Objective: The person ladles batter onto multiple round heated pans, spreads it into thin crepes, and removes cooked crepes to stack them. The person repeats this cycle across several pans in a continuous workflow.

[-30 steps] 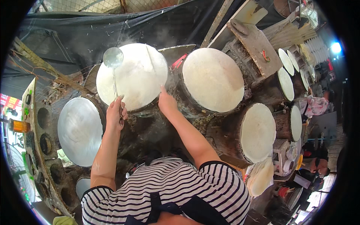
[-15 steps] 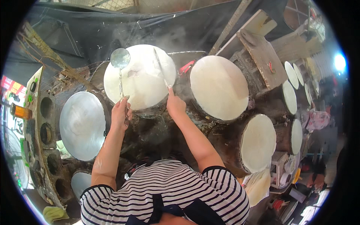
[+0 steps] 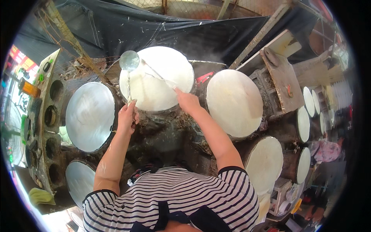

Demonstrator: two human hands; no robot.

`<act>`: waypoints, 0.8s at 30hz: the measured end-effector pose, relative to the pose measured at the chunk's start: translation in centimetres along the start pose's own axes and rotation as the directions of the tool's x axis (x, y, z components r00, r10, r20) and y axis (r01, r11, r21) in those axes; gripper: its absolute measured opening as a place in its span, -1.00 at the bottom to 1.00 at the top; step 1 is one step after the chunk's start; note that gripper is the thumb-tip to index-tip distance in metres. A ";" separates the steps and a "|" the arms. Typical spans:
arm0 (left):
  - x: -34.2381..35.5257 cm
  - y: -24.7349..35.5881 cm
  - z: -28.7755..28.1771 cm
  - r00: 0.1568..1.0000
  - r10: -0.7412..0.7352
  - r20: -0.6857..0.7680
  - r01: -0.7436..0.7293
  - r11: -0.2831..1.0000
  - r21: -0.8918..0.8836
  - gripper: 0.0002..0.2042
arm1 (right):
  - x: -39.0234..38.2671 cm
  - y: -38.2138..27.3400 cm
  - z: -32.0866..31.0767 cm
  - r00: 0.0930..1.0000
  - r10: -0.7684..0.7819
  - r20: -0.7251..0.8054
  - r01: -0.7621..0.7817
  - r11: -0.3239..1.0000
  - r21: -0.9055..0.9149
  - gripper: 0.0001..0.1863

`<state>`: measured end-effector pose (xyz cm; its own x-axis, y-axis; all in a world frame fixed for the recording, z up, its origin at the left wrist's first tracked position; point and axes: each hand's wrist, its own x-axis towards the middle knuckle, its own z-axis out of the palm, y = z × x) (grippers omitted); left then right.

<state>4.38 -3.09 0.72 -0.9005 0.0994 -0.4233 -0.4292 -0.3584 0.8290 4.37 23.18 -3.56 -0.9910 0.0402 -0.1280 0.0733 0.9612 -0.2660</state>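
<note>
A large round griddle at the far middle carries a white batter sheet (image 3: 164, 92) with a crease near its upper left. My left hand (image 3: 127, 116) is closed around the handle of a ladle (image 3: 129, 60), whose round bowl is over the sheet's upper left edge. My right hand (image 3: 188, 101), at the sheet's right front, is closed on a long thin spatula (image 3: 154, 72). The spatula slants up and left across the sheet, its far tip near the ladle bowl. Whether its blade touches the batter, I cannot tell.
Left stands a bare metal griddle (image 3: 91, 116), with another metal griddle (image 3: 80, 181) below it. Right are a griddle covered by a pale sheet (image 3: 234, 103) and another pale sheet (image 3: 264, 164). Something red (image 3: 204, 77) lies between the two far griddles. A wooden board (image 3: 284, 79) leans beyond.
The spatula has swung left, from nearly upright at the sheet's right side to a slant toward the ladle. My left hand keeps the ladle over the upper left edge. The whole view has shifted.
</note>
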 end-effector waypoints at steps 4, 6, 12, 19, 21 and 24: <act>-0.1 -0.1 -0.3 0.999 0.030 -0.014 -0.028 0.990 0.138 -0.82 | 0.2 0.3 0.2 0.999 -0.036 -0.008 0.036 0.999 -0.004 -0.55; 1.1 -0.8 -1.1 0.998 0.068 0.010 -0.069 0.968 0.242 -0.84 | -0.5 0.0 0.4 0.991 -0.132 -0.039 0.132 0.991 -0.001 -0.56; 6.7 -3.2 -3.2 0.945 0.324 0.044 -0.262 0.669 0.696 -0.67 | -7.1 -1.6 3.1 0.949 0.224 -0.224 -0.127 0.917 0.378 -0.54; 5.4 -2.3 -3.1 0.891 0.392 0.228 -0.385 0.386 0.838 -0.57 | -12.3 -11.3 11.3 0.871 0.455 0.186 -0.210 0.002 0.978 -0.46; 5.5 -2.5 -3.9 0.869 0.408 0.281 -0.424 0.319 0.848 -0.60 | -11.9 -13.9 10.8 0.883 0.395 0.255 -0.229 -0.111 0.967 -0.47; 4.5 -2.4 -4.3 0.884 0.365 0.292 -0.422 0.355 0.834 -0.65 | -9.6 -16.0 9.2 0.926 0.262 0.271 -0.217 -0.219 0.951 -0.50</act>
<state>1.64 -5.80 -4.74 -0.9730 0.2283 0.0349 0.1699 0.6049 0.7780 13.73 4.85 -6.89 -0.8680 0.2150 -0.4475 0.3058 -0.4786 -0.8231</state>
